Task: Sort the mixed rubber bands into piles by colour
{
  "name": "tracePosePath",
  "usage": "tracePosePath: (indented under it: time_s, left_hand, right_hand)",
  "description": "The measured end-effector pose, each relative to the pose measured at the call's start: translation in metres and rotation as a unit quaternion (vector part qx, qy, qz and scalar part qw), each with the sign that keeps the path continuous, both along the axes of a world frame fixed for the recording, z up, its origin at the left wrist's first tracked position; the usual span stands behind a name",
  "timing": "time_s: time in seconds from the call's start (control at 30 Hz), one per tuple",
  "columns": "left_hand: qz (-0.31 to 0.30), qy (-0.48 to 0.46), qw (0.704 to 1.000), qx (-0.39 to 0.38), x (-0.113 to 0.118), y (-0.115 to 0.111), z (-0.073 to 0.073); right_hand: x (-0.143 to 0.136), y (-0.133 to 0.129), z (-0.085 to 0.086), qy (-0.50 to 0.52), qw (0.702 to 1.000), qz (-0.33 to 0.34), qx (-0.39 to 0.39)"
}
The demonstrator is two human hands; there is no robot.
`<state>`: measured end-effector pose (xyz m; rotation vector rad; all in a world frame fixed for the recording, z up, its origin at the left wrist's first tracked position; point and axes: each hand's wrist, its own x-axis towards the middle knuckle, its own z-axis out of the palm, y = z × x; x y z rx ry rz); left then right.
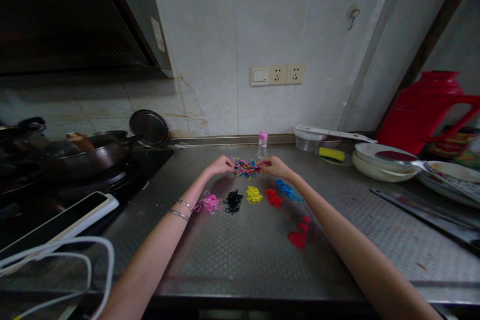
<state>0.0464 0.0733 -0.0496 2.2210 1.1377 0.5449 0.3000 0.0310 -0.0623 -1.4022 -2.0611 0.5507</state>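
A mixed pile of small multicoloured rubber bands (246, 167) lies on the metal counter between my hands. My left hand (222, 165) pinches at the pile's left edge, and my right hand (275, 165) pinches at its right edge; the fingertips are small, and bands show against them. In a row nearer to me lie single-colour heaps: pink bands (210, 203), black bands (233, 201), yellow bands (254, 194), red bands (274, 198) and blue bands (288, 190). Just behind the pile stands a small clear bottle with a pink cap (263, 136).
To the left are a stove with a pan (101, 152), a white device (86, 215) and a white cable (108, 260). Stacked bowls (382, 172), a knife (423, 212), a yellow sponge (332, 154) and a red flask (420, 110) stand right. A red torn-looking piece (300, 235) lies near my right forearm.
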Motion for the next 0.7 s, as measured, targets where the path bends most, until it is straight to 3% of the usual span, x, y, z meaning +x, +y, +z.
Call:
tracePosePath:
  time_s: [0.23, 0.47, 0.57, 0.7]
  left_hand:
    - [0.002, 0.016, 1.0, 0.015, -0.007, -0.01, 0.033]
    - [-0.017, 0.045, 0.998, 0.031, -0.023, -0.027, 0.058]
    - [-0.054, 0.096, 0.993, -0.042, -0.04, -0.036, 0.062]
    - [-0.092, 0.19, 0.961, -0.178, -0.06, -0.05, 0.058]
  right_hand:
    - [-0.009, -0.001, -0.008, -0.082, 0.994, 0.029, 0.073]
    - [-0.015, -0.002, -0.011, -0.1, 0.991, 0.044, 0.072]
    - [-0.015, -0.001, -0.012, -0.101, 0.991, 0.057, 0.069]
    - [-0.016, 0.0, -0.015, -0.096, 0.991, 0.067, 0.071]
